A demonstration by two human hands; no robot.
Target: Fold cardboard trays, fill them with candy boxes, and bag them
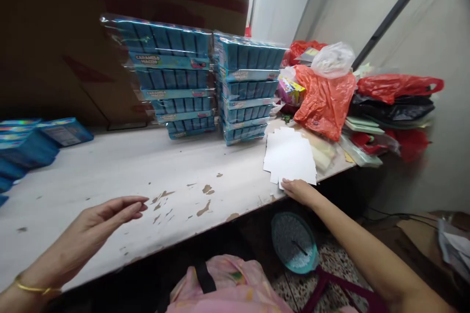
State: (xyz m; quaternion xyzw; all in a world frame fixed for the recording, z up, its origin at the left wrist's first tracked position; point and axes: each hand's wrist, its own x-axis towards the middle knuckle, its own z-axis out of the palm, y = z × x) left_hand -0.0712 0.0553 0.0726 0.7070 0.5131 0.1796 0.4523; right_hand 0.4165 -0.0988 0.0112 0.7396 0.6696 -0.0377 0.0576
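My right hand (299,191) is at the near edge of a pile of flat white card blanks (290,156), its fingers against the pile. The pile's lower corner hides the fingertips, so any grip is hidden. My left hand (113,212) hovers over the chipped white tabletop (91,176) with its fingers nearly together, holding nothing. A gold bangle circles that wrist. Behind the card stand two tall shrink-wrapped stacks of blue "Caramelo Macizo" boxes (169,73), (246,88), the left stack leaning slightly.
Red, orange and clear plastic bags (325,100) heap up at the table's right end. Blue boxes (25,149) lie at the left end. A large cardboard carton (110,19) stands behind. Below the front edge are a pink bag (223,288) and a round teal stool (293,242).
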